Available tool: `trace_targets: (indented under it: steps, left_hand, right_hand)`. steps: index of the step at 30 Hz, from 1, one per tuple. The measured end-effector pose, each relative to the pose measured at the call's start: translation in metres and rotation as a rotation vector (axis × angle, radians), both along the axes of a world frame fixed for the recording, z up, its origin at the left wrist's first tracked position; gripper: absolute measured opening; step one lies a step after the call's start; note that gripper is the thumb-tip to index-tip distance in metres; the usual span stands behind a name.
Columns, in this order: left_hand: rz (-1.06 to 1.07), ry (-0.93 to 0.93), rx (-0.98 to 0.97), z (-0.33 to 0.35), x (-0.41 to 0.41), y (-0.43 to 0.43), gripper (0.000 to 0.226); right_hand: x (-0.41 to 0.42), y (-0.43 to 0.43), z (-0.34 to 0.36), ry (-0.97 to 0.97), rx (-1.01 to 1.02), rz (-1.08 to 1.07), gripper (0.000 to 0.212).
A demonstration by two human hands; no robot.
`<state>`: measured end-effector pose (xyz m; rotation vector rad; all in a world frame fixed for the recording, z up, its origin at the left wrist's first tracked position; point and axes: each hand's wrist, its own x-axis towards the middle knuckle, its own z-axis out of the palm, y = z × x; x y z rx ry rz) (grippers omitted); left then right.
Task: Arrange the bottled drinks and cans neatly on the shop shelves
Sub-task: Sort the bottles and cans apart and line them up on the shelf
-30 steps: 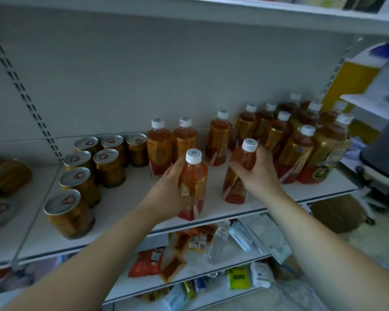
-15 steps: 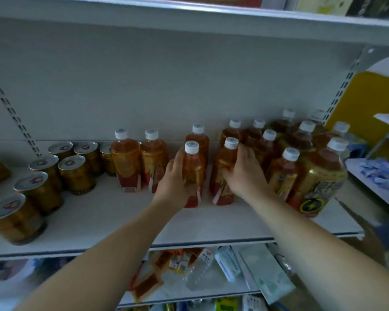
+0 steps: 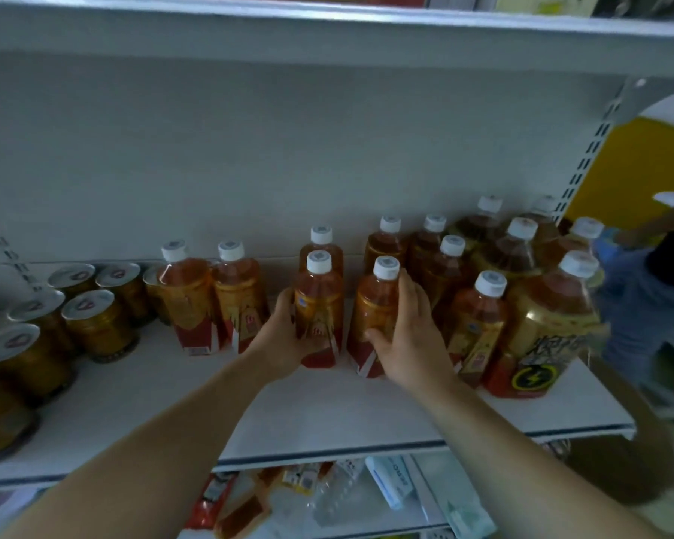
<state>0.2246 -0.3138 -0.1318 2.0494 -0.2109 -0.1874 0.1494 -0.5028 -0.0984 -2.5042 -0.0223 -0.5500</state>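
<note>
While both hands are reaching onto it, the white metal shelf (image 3: 327, 414) is carrying drinks along its whole width, backed by a pale grey panel (image 3: 288, 149). Beneath it, a lower shelf (image 3: 425, 503) is holding a jumble of small packets, too blurred to tell apart.

At the right end of the white metal shelf, a large amber plastic bottle with a yellow-and-black lightning label (image 3: 549, 336) is standing upright at the front, with more big bottles crowding behind it. Just left of these, small white-capped amber bottles are standing in rows running back toward the panel.

The left hand (image 3: 285, 340) is gripping one small amber bottle with a red-and-gold label (image 3: 319, 301), its fingers curling round the bottle's left side. The right hand (image 3: 409, 336) is gripping a second small amber bottle (image 3: 374, 313), its fingers wrapping the right side and its thumb pressing the lower front. Both bottles are standing upright mid-shelf, near each other but apart.

Further left, a pair of matching bottles (image 3: 211, 301) is standing side by side. At the left end, gold cans with silver pull-tab lids (image 3: 94, 324) are clustering together.
</note>
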Motion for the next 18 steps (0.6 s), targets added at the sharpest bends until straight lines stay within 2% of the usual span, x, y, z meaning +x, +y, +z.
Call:
trace_targets:
  steps: [3,8,18]
  left_hand:
    - [-0.017,-0.009,0.023,0.001,0.009,-0.007,0.086]
    - [-0.022,0.009,0.035,0.007,0.021,-0.02,0.094]
    - [-0.031,-0.018,0.008,0.001,0.019,-0.025,0.092]
  right_hand:
    - [0.007,0.001,0.0,0.002,-0.011,-0.022,0.092]
    - [0.026,-0.001,0.006,0.021,-0.167,-0.054,0.087]
    - [0.041,-0.002,-0.006,-0.002,-0.168,-0.125,0.08]
